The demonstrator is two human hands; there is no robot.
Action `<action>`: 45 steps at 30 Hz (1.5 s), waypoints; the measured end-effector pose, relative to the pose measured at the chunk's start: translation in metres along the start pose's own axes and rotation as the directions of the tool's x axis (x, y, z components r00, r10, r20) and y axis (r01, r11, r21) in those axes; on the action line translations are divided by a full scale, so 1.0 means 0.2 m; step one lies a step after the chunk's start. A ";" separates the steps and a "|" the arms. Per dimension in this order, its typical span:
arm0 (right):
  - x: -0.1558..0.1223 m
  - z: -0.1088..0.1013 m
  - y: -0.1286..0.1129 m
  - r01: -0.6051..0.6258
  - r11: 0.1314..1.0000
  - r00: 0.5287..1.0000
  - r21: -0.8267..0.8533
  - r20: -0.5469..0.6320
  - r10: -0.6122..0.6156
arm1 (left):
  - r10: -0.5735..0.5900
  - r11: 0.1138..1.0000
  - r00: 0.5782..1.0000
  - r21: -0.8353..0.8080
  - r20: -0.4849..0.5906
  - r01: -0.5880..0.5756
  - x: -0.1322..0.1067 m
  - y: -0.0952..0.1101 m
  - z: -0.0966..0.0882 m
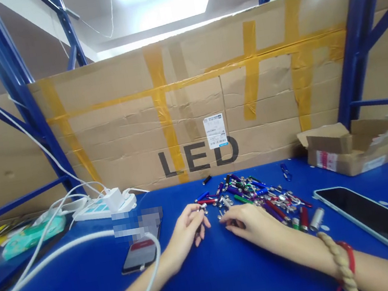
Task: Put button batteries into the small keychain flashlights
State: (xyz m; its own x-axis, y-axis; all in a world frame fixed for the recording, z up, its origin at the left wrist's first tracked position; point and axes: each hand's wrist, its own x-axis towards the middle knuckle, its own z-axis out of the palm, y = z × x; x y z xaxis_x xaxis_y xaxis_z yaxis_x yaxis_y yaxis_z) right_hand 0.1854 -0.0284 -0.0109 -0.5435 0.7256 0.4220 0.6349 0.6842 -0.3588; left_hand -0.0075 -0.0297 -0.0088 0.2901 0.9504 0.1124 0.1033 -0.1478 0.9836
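A pile of small coloured metal keychain flashlights [258, 197] lies on the blue table [220, 280] in front of me. My left hand [188, 231] rests on the table at the pile's near left edge, fingers curled and pinched on a small silver piece [203, 207]. My right hand [246, 221] lies just to its right, fingers bent down onto the pile's near edge; what it grips is hidden under the fingers. A bead bracelet and red cord [342, 262] sit on my right wrist.
A phone [141, 253] with a white cable [66, 249] lies left of my left hand. A power strip with a charger [109, 204] sits at the back left. A tablet [385, 220] lies at the right, an open carton [350, 146] behind it. A taped cardboard sheet marked LED [192, 111] walls the back.
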 end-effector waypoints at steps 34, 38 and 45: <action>0.00 0.04 0.08 0.005 0.999 1.000 0.044 0.004 -0.005 | -0.127 0.977 0.988 -0.163 0.087 0.140 -0.02 0.03 0.01; 0.00 0.03 0.08 0.040 0.999 0.999 0.004 0.015 -0.040 | -0.125 0.979 0.987 -0.151 0.097 0.139 -0.02 0.03 0.01; 0.00 0.03 0.06 0.093 0.995 0.995 0.019 -0.027 -0.092 | -0.137 0.988 0.985 -0.058 0.104 0.144 -0.02 0.03 0.01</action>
State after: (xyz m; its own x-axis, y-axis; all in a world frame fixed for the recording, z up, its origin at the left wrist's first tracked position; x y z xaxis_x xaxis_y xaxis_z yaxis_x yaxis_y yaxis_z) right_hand 0.1903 -0.0199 -0.0196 -0.5846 0.6570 0.4760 0.5711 0.7500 -0.3337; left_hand -0.0056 -0.0360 -0.0037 0.3709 0.9279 -0.0393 0.0887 0.0067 0.9960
